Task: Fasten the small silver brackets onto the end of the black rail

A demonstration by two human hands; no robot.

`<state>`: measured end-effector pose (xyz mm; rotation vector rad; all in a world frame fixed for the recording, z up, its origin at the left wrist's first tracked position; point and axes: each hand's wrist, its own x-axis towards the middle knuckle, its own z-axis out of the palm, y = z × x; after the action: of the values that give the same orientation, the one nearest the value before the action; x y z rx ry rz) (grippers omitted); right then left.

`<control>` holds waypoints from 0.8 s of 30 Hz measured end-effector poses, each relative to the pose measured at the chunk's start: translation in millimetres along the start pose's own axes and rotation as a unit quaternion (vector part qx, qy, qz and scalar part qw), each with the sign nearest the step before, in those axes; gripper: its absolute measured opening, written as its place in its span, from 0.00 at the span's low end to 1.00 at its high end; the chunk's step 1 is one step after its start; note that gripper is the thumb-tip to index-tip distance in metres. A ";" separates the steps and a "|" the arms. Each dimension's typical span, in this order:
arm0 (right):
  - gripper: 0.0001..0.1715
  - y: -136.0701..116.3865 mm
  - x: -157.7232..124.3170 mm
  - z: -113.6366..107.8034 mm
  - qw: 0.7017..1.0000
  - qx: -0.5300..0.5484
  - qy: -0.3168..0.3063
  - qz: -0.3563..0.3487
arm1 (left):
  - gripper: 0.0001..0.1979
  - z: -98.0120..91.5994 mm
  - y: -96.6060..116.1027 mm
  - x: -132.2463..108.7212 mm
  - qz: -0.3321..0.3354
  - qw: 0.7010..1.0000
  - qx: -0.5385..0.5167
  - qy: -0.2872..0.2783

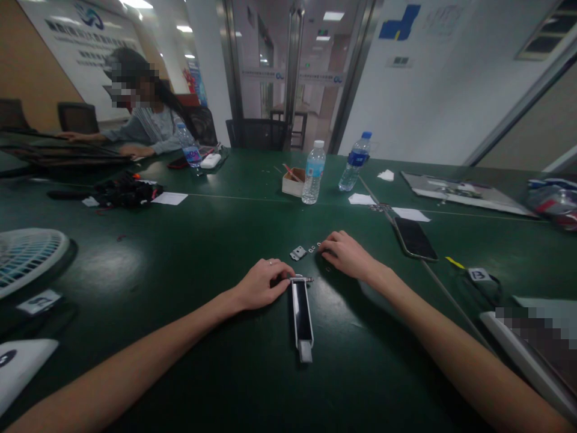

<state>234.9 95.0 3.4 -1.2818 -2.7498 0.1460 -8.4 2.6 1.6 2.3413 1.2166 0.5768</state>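
Note:
On the green table, a long narrow metal frame with a black middle and a pale end piece lies pointing towards me. Across its far end runs a short ridged bolt. My left hand is closed, with thumb and forefinger pinched at the bolt's left end. Just beyond lies a small metal plate with holes. Several small metal rings are strung out to its right. My right hand rests there with bent fingers brought together at the tabletop, beside the rings; whatever is between its fingertips is hidden.
Water bottles and a small open box stand farther back. A phone lies to the right, a white fan to the left. Across the table sits another person with hands at a dark laptop-like object.

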 end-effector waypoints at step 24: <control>0.15 12.9 1.6 3.5 0.999 -0.044 0.008 0.016 | 0.08 1.4 -2.6 -0.6 0.003 1.000 0.000 -0.003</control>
<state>243.2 104.3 -1.7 -1.3433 -2.7507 0.0155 -9.6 3.2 -1.0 2.3451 1.2085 0.5721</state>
